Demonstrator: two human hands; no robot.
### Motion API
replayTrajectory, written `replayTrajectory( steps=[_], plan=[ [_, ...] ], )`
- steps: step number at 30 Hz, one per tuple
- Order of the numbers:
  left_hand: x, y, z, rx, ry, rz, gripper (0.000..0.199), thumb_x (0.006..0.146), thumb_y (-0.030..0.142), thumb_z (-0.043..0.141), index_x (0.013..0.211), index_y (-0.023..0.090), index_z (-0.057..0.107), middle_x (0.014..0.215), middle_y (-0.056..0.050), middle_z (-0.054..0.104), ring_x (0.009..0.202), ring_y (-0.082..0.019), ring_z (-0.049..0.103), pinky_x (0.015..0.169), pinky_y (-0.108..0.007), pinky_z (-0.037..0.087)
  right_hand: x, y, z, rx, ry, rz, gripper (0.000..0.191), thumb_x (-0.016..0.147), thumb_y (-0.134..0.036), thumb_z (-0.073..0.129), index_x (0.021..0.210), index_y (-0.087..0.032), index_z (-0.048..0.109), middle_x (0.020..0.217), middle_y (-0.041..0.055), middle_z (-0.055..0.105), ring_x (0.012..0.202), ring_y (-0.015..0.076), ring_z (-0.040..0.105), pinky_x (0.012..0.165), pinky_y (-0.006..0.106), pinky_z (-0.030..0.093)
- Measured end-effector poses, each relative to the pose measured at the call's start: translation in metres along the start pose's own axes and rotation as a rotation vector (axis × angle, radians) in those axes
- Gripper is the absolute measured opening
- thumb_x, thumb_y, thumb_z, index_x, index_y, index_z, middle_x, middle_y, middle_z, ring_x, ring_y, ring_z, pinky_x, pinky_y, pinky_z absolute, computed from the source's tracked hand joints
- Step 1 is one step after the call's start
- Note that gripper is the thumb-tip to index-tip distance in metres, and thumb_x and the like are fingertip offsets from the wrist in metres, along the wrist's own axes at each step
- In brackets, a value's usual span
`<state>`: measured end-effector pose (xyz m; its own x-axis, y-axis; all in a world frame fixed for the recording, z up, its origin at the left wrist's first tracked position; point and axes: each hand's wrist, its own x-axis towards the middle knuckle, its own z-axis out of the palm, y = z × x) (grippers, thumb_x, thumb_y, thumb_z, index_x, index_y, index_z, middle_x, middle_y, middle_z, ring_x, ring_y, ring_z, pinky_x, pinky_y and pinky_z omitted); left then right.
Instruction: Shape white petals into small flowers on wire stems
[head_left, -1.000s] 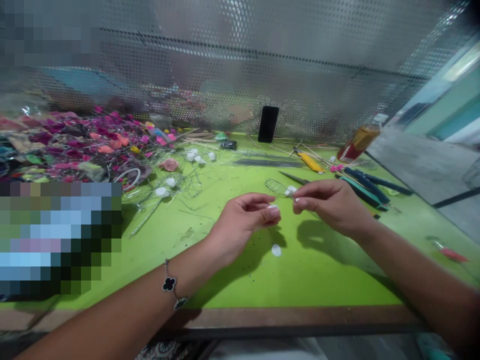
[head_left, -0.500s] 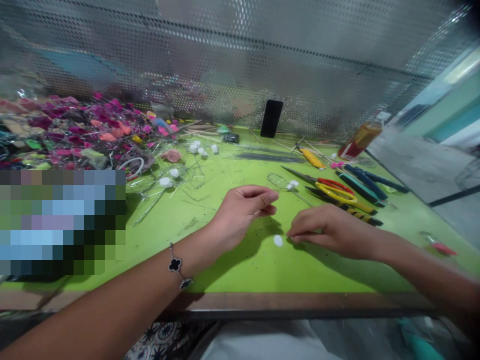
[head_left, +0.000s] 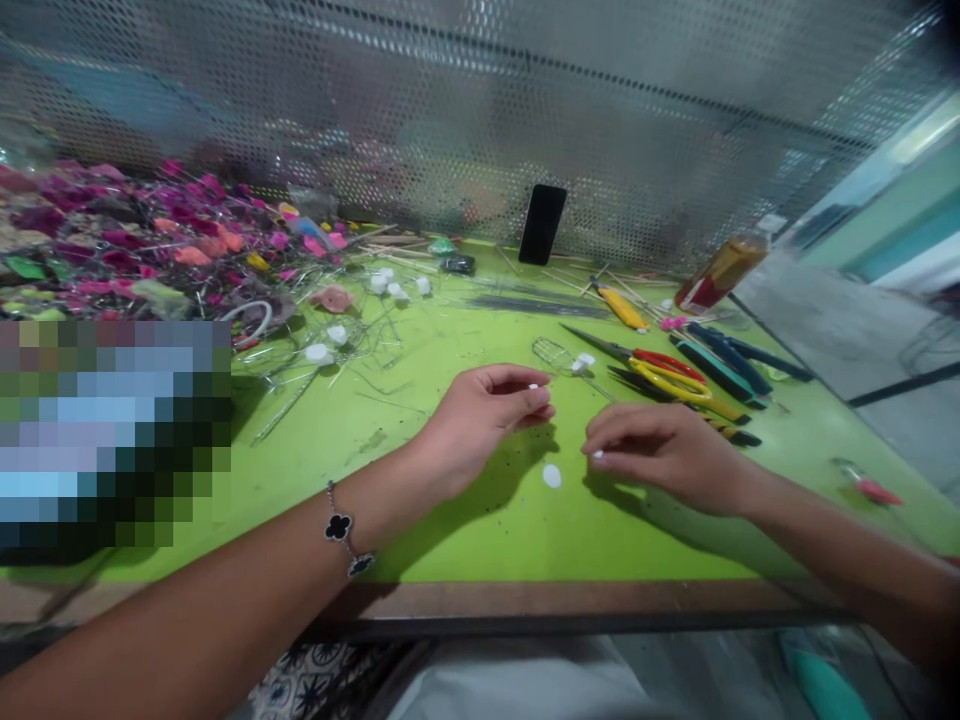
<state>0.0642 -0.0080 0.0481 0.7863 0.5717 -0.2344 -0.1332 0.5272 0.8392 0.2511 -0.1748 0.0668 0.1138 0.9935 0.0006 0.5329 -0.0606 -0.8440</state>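
My left hand (head_left: 491, 420), with a bracelet on its wrist, is raised over the green tabletop (head_left: 465, 540). Its thumb and fingers pinch a small white piece (head_left: 533, 387), mostly hidden by the fingertips. To the right, my right hand (head_left: 664, 450) is low over the table, and a tiny white bit (head_left: 598, 455) shows between its thumb and fingers. A flat white oval piece (head_left: 552, 475) lies on the table between and below the hands. Beyond them rests a wire loop form (head_left: 553, 353) with a white lump (head_left: 583, 362) beside it.
Scissors (head_left: 667, 375), pliers (head_left: 724, 360) and a yellow-handled tool (head_left: 621, 306) lie at right. A phone (head_left: 543, 225) leans on the mesh at back, and a bottle (head_left: 721, 275) stands near the right edge. Colourful wired flowers (head_left: 150, 230) are heaped at left beside a blurred-out screen.
My right hand has lifted slightly from beside the white oval, and a white bit now shows in its fingers. A white piece has come into sight in my left fingertips. The view has shifted slightly.
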Motion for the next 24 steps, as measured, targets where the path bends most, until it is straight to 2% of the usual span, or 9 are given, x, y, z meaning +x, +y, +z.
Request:
replayTrajectory(
  steps=[3,6,8,11,13,17,20,22,24],
  plan=[
    [-0.001,0.002,0.001,0.014,0.012,-0.010,0.010,0.090,0.003,0.082,0.096,0.012,0.082,0.089,-0.006,0.080,0.080,-0.017,0.079,0.098,-0.040,0.063,-0.001,0.002,-0.003,0.193,0.042,0.174,0.025,0.088,-0.047,0.089,0.097,-0.023,0.089,0.086,0.0080,0.085,0.075,0.0210,0.079,0.070,0.031,0.066],
    [-0.001,0.004,0.002,0.035,0.010,-0.019,0.009,0.091,0.004,0.082,0.096,0.012,0.082,0.091,-0.007,0.080,0.080,-0.017,0.079,0.098,-0.040,0.063,-0.002,0.006,-0.004,0.277,0.071,0.232,0.033,0.084,-0.054,0.091,0.094,-0.022,0.090,0.078,0.0081,0.084,0.069,0.0217,0.079,0.070,0.034,0.068],
    [-0.002,0.005,0.003,0.047,0.010,-0.026,0.009,0.091,0.004,0.081,0.096,0.011,0.082,0.091,-0.007,0.080,0.081,-0.017,0.079,0.099,-0.040,0.063,-0.002,0.009,-0.004,0.275,0.077,0.258,0.033,0.080,-0.053,0.095,0.094,-0.023,0.091,0.080,0.0085,0.085,0.071,0.0230,0.080,0.071,0.036,0.069],
    [-0.003,0.006,0.003,0.055,0.012,-0.028,0.008,0.091,0.005,0.082,0.096,0.011,0.082,0.092,-0.008,0.079,0.081,-0.018,0.079,0.100,-0.042,0.062,-0.001,0.012,-0.006,0.242,0.064,0.264,0.027,0.071,-0.047,0.101,0.088,-0.028,0.092,0.095,0.0077,0.087,0.084,0.0251,0.082,0.079,0.037,0.069],
    [-0.004,0.007,0.003,0.057,0.000,-0.024,0.008,0.091,0.006,0.083,0.096,0.012,0.082,0.093,-0.008,0.079,0.081,-0.018,0.079,0.100,-0.043,0.062,-0.001,0.012,-0.007,0.204,0.052,0.270,0.026,0.069,-0.046,0.102,0.086,-0.028,0.091,0.096,0.0068,0.087,0.084,0.0248,0.082,0.077,0.036,0.069],
    [-0.004,0.006,0.001,0.065,-0.022,-0.012,0.008,0.091,0.008,0.084,0.096,0.012,0.082,0.091,-0.008,0.079,0.081,-0.018,0.079,0.099,-0.044,0.061,-0.001,0.009,-0.008,0.075,0.059,0.267,0.036,0.080,-0.056,0.093,0.092,-0.021,0.091,0.079,0.0076,0.084,0.069,0.0225,0.077,0.065,0.033,0.065],
    [-0.003,0.005,0.000,0.079,-0.023,-0.009,0.007,0.090,0.010,0.085,0.096,0.013,0.082,0.090,-0.008,0.080,0.081,-0.018,0.079,0.098,-0.043,0.061,-0.001,0.005,-0.008,0.017,0.022,0.209,0.040,0.088,-0.058,0.086,0.100,-0.021,0.091,0.088,0.0092,0.086,0.078,0.0247,0.080,0.071,0.035,0.067],
    [-0.003,0.005,0.000,0.087,-0.024,-0.006,0.008,0.090,0.011,0.086,0.096,0.013,0.082,0.091,-0.008,0.080,0.081,-0.018,0.079,0.098,-0.042,0.061,-0.001,0.003,-0.007,0.005,-0.013,0.204,0.038,0.089,-0.056,0.086,0.106,-0.023,0.089,0.097,0.0089,0.088,0.084,0.0256,0.082,0.075,0.035,0.067],
    [-0.003,0.005,0.001,0.091,-0.020,-0.002,0.008,0.089,0.011,0.086,0.096,0.013,0.082,0.089,-0.008,0.080,0.081,-0.018,0.078,0.097,-0.042,0.061,-0.001,0.001,-0.005,-0.030,-0.053,0.189,0.031,0.089,-0.050,0.086,0.104,-0.022,0.088,0.096,0.0077,0.088,0.083,0.0240,0.082,0.075,0.033,0.067]
  ],
)
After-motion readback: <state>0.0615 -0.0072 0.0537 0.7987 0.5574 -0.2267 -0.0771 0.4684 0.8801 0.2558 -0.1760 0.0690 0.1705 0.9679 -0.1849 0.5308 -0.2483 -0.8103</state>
